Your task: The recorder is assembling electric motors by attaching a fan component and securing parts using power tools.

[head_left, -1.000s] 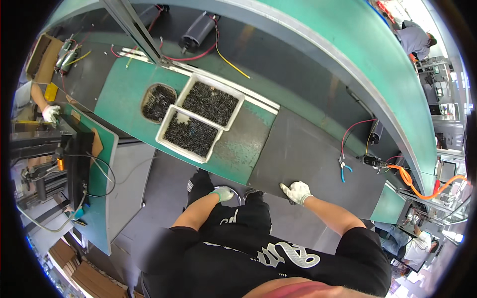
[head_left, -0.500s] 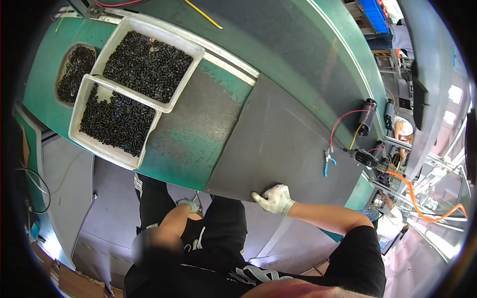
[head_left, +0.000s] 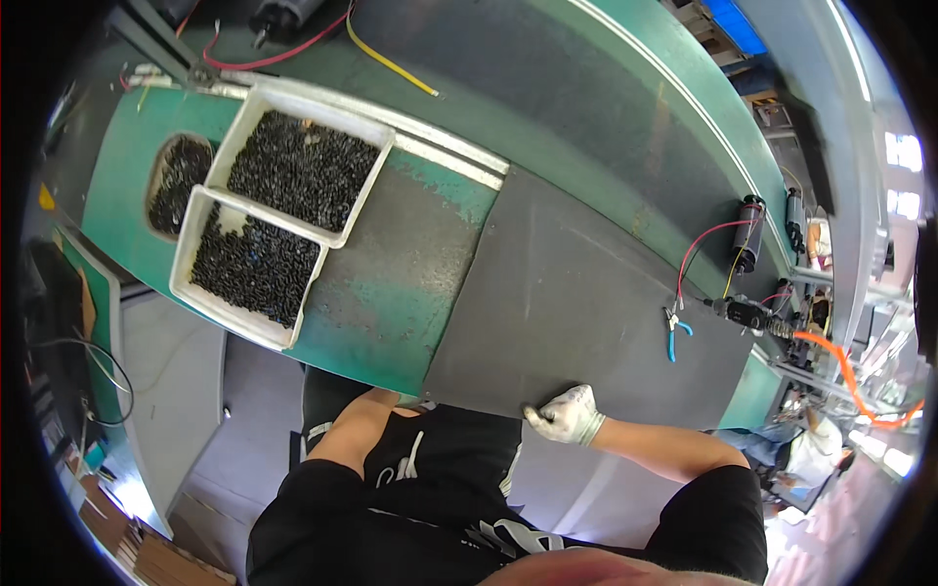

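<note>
My right hand point(head_left: 570, 416), in a pale work glove with darkened fingertips, rests at the front edge of a dark grey mat point(head_left: 596, 293). Its fingers are curled in; whatever lies inside them, if anything, is hidden. From below, my left forearm point(head_left: 357, 430) reaches to the bench's front edge, and the left hand is mostly hidden there, fingers out of sight. Beyond it, two white trays hold many small black parts: a far tray point(head_left: 386, 161) and a near tray point(head_left: 183, 254).
Blue-handled pliers point(head_left: 672, 337) lie on the mat's right side, beside a dark cylindrical tool point(head_left: 747, 239) with red and yellow leads. An orange coiled hose point(head_left: 848, 371) hangs at the right. An oval bin point(head_left: 153, 186) of dark parts sits far left. Another person point(head_left: 816, 449) is at lower right.
My left hand has gone from my lap to the bench's front edge, mostly out of sight. The whole view has shifted; my right hand stays curled at the mat's edge.
</note>
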`<state>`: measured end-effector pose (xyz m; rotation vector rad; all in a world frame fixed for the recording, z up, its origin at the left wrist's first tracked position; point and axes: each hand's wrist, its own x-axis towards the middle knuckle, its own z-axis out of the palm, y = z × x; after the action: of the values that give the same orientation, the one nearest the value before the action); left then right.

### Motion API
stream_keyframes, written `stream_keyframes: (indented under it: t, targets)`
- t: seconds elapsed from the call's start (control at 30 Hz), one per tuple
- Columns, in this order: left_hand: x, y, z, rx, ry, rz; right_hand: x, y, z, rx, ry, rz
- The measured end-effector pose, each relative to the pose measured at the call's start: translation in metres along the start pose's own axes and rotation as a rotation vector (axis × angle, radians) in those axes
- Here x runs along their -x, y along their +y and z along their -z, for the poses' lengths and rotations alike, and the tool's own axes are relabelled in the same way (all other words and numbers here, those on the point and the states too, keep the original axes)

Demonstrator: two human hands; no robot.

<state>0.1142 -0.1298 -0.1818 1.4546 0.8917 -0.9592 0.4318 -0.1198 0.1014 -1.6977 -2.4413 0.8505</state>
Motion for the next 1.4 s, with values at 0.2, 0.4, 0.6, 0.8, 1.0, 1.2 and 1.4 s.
stream_keyframes:
  t: [0.2,0.4,0.6,0.8,1.0,1.2,1.4]
  targets:
    - [0.015,-0.001,0.125,-0.226,0.285,-0.112,0.005,0.005,-0.005,0.007,0.218,0.186]
    - [0.026,0.005,0.171,-0.363,0.540,-0.248,0.022,0.005,-0.018,0.007,0.446,0.213]
    - [0.041,-0.006,0.176,-0.383,0.758,-0.400,0.034,0.003,-0.030,0.025,0.537,0.068]
    - [0.083,-0.060,0.162,-0.175,0.891,-0.577,0.021,-0.010,-0.037,0.003,0.607,-0.214]
    - [0.146,-0.137,0.131,0.704,1.394,-0.421,-0.035,-0.016,0.007,-0.137,0.557,-0.370]
    - [0.250,-0.207,0.148,2.145,1.901,-0.779,-0.265,-0.118,0.133,-0.533,0.335,0.112]
    - [0.302,-0.190,0.207,1.363,2.185,-0.494,-0.505,-0.164,0.133,-0.162,0.175,0.350]
